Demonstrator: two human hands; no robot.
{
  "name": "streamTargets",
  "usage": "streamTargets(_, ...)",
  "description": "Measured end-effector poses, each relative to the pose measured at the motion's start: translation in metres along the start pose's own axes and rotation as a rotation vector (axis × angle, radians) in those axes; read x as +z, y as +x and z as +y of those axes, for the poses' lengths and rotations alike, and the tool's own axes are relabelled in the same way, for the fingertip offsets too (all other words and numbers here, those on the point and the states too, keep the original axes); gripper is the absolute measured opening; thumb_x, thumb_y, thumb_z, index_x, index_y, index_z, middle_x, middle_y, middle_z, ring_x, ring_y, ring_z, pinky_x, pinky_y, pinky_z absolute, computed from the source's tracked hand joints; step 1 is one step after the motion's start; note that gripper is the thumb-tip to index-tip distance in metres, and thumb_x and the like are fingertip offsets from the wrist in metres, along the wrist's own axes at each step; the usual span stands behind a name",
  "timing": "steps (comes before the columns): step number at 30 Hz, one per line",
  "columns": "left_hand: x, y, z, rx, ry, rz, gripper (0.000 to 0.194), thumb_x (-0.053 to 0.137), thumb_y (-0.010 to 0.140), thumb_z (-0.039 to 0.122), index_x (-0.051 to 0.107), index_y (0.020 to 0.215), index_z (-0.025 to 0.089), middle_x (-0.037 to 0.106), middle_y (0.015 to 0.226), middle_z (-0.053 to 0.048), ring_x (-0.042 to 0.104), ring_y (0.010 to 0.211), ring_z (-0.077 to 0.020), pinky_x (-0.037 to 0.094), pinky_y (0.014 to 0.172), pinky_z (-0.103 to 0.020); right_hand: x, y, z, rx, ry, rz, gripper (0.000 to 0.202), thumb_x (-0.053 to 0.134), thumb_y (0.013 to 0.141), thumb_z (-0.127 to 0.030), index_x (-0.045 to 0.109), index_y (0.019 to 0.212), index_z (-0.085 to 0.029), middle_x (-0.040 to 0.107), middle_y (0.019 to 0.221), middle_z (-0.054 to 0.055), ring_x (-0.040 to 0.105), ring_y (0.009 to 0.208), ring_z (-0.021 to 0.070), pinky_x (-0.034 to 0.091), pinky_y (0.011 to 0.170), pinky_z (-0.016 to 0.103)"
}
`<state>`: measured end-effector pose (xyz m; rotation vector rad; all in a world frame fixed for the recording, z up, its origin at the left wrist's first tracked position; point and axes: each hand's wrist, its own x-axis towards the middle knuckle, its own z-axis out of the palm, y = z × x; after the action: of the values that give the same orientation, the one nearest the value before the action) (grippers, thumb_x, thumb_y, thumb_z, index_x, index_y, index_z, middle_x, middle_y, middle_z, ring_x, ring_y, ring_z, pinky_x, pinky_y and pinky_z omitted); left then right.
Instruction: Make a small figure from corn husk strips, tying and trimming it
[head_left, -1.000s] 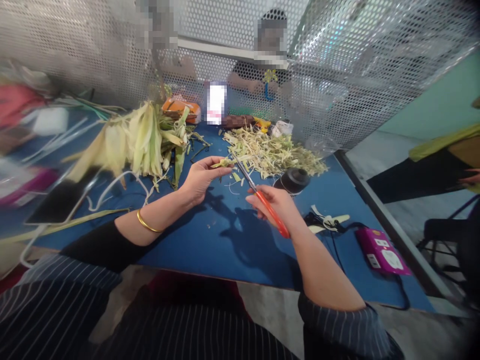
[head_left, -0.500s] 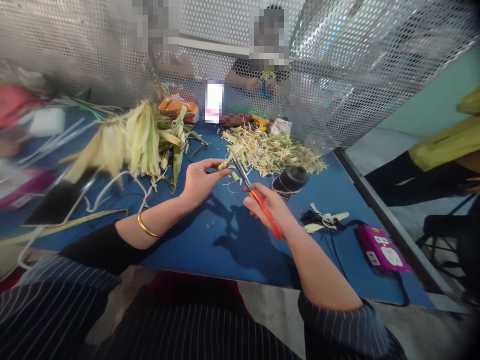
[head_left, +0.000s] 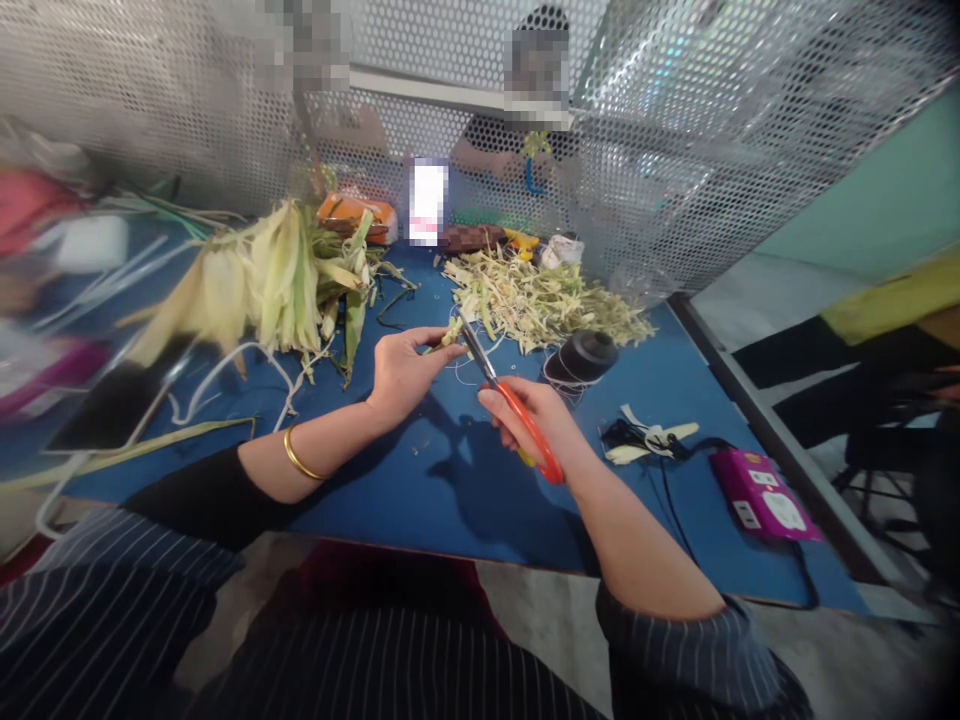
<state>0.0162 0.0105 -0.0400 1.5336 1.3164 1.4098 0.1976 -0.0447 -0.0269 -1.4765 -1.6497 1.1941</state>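
Observation:
Between the thumb and fingers of my left hand (head_left: 406, 376) is a small pale green husk piece (head_left: 452, 333). My right hand (head_left: 529, 420) grips red-handled scissors (head_left: 541, 440), whose metal blades point up and left and reach the husk piece. Behind both hands lies a heap of shredded husk (head_left: 536, 300). A black spool (head_left: 581, 358) wound with pale thread stands just beyond my right hand. Large pale corn husks (head_left: 281, 280) are piled to the left of my left hand.
On the blue table (head_left: 345, 510), a dark phone (head_left: 116, 405) and white cable lie left. A purple box (head_left: 765, 495) and black cord are at right. An orange packet (head_left: 360, 215) and a lit screen (head_left: 428, 200) stand before the perforated metal panel (head_left: 450, 110). A person's legs show at far right.
My left hand has moved slightly down with the husk piece. The scissors have shifted slightly left, and their blades look closer together. At far right, the person's legs have moved a little.

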Motion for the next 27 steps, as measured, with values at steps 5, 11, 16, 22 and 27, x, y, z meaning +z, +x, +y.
streamTargets(5,0.0011,0.0011,-0.0015,-0.004,0.016,-0.004,0.026,0.075,0.066,0.036,0.077,0.088,0.022,0.075,0.087,-0.003,0.064,0.080,-0.0201,0.047,0.078,-0.032,0.0040,0.0019,0.0041,0.015,0.044,0.025,0.050,0.059,0.072,-0.066,0.063,0.091,-0.020,0.051,0.054,-0.003,0.044,0.038,0.0101,0.035,0.037,0.024)
streamTargets(11,0.0020,0.0016,-0.0020,0.001,0.066,-0.016,0.028,0.073,0.069,0.038,0.076,0.089,0.020,0.075,0.088,-0.004,0.065,0.082,-0.0203,0.048,0.080,-0.032,0.0053,0.0011,0.0040,-0.051,-0.085,0.081,0.046,0.058,0.074,-0.064,0.065,0.085,-0.020,0.051,0.055,-0.002,0.043,0.044,0.0109,0.033,0.042,0.024)
streamTargets(16,0.0013,0.0005,-0.0042,0.002,0.071,-0.034,0.029,0.071,0.070,0.041,0.076,0.090,0.021,0.074,0.089,-0.004,0.065,0.082,-0.0201,0.048,0.080,-0.033,0.0042,-0.0006,0.0005,-0.079,-0.192,0.103,0.040,0.057,0.077,-0.060,0.064,0.080,-0.021,0.047,0.056,-0.003,0.040,0.050,0.0108,0.031,0.047,0.023)
streamTargets(22,0.0022,0.0015,-0.0056,-0.005,0.019,-0.011,0.027,0.074,0.067,0.037,0.077,0.088,0.020,0.074,0.085,-0.004,0.064,0.079,-0.0184,0.047,0.079,-0.031,0.0038,-0.0009,-0.0032,-0.126,-0.329,0.153,0.042,0.056,0.078,-0.059,0.056,0.065,-0.019,0.045,0.055,-0.004,0.035,0.053,0.0099,0.030,0.052,0.023)
streamTargets(27,0.0020,0.0044,-0.0010,-0.126,-0.143,-0.019,0.030,0.075,0.065,0.039,0.076,0.087,0.018,0.073,0.086,-0.005,0.060,0.072,-0.0142,0.046,0.065,-0.026,0.0010,0.0028,0.0018,-0.099,-0.314,0.197,0.043,0.051,0.080,-0.062,0.062,0.080,-0.020,0.050,0.056,-0.004,0.042,0.051,0.0108,0.033,0.054,0.024)
